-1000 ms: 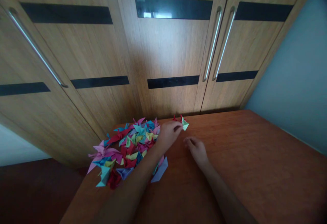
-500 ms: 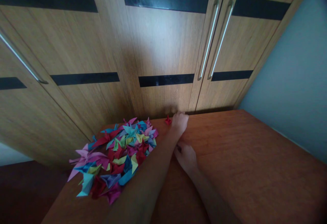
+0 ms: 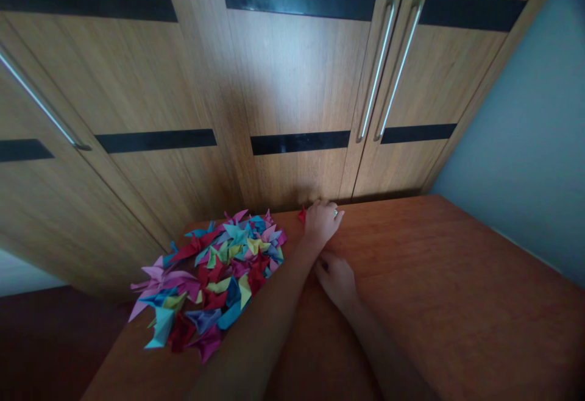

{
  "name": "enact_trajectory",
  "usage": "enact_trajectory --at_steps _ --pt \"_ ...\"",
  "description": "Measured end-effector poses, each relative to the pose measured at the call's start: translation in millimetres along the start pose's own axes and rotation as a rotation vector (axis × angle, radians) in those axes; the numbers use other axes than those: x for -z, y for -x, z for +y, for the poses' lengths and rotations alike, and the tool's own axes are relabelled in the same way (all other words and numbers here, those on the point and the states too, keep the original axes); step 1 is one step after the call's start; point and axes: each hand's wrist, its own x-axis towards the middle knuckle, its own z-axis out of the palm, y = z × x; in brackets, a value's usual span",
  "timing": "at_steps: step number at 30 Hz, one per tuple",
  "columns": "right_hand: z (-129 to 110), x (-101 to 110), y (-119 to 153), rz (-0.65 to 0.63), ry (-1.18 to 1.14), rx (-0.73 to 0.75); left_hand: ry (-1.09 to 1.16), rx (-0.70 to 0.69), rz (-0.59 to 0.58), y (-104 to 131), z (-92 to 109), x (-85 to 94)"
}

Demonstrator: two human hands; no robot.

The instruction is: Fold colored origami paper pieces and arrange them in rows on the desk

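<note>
My left hand (image 3: 322,223) is at the far edge of the wooden tabletop, palm down, its thumb spread away from the fingers. A tiny pale thing (image 3: 336,212) shows in the gap beside the thumb, too small to name. Just left of the fingers a small red folded-paper piece (image 3: 302,214) lies on the table, partly covered by the hand. My right hand (image 3: 337,276) rests nearer to me, below the left wrist, with its fingers curled in. Whatever it holds, if anything, is hidden. A pile of colourful origami cranes (image 3: 228,267) spreads to the left of my left forearm.
The reddish-brown tabletop (image 3: 434,267) stretches to the right. A wooden wardrobe (image 3: 292,78) with dark strips and metal handles (image 3: 377,69) stands right behind its far edge. At right is a bluish wall (image 3: 525,145); dark floor (image 3: 41,340) shows at lower left.
My left hand's thumb has spread from its fingers, showing the tiny pale thing. The hand now covers more of the red paper piece. My right hand has barely moved; the view has shifted slightly.
</note>
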Motion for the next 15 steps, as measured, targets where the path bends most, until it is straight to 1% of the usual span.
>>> enact_trajectory --at_steps 2,4,6,8,11,13,15 --pt "1 1 0 0.003 0.002 -0.03 0.026 0.02 0.032 20 1 11.9" --pt "3 2 -1 0.006 -0.009 -0.048 0.089 0.036 0.058 46 3 23.7" --pt "6 4 -2 0.004 -0.055 -0.025 0.248 0.053 0.081 78 6 35.1" --pt "10 5 -4 0.004 -0.137 0.024 0.351 0.067 0.046 112 10 46.1" --pt "17 5 -10 0.052 -0.24 0.02 0.436 0.063 -0.071 164 12 62.1" --pt "21 3 -16 0.079 -0.245 -0.029 0.42 0.049 -0.152 194 9 72.3" --pt "24 2 -22 0.069 -0.208 -0.051 0.351 0.021 -0.191 217 2 82.0"
